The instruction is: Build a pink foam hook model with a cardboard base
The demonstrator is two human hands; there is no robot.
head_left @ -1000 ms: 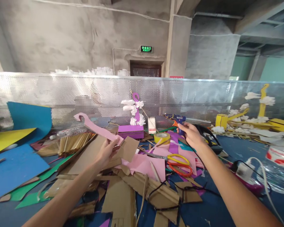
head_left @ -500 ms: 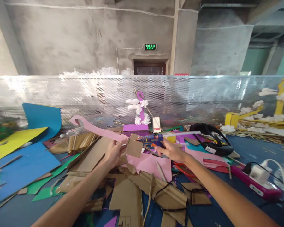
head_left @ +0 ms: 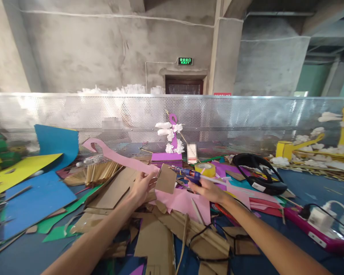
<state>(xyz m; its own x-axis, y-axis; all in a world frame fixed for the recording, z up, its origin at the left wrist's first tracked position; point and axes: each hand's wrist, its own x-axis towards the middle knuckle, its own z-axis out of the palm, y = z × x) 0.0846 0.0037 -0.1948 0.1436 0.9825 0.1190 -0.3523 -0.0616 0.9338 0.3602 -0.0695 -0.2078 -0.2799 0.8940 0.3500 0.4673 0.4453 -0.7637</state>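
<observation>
My left hand (head_left: 141, 188) is closed around the base of a pink hooked cutout (head_left: 122, 159), whose curved end points up and to the left. A small square cardboard piece (head_left: 166, 179) sits at the base of the cutout, just right of my left fingers. My right hand (head_left: 208, 190) grips a blue hot glue gun (head_left: 193, 175) with a translucent glue stick (head_left: 223, 181) sticking out of its back. The gun's nozzle is by the top right edge of the cardboard square; whether it touches I cannot tell. Pink sheet (head_left: 186, 202) lies underneath.
Cardboard scraps (head_left: 154, 236) cover the front. A purple figure with white tufts (head_left: 173, 133) stands behind. Yellow tape (head_left: 205, 169), a black headset (head_left: 259, 173) and a magenta power strip (head_left: 318, 231) lie right. Blue sheets (head_left: 40, 202) lie left. A perforated metal screen (head_left: 232, 122) borders the back.
The glue gun has tilted and shifted slightly right, its nozzle now at the cardboard's upper right edge. The yellow tape has come into clearer view. My left hand keeps its hold.
</observation>
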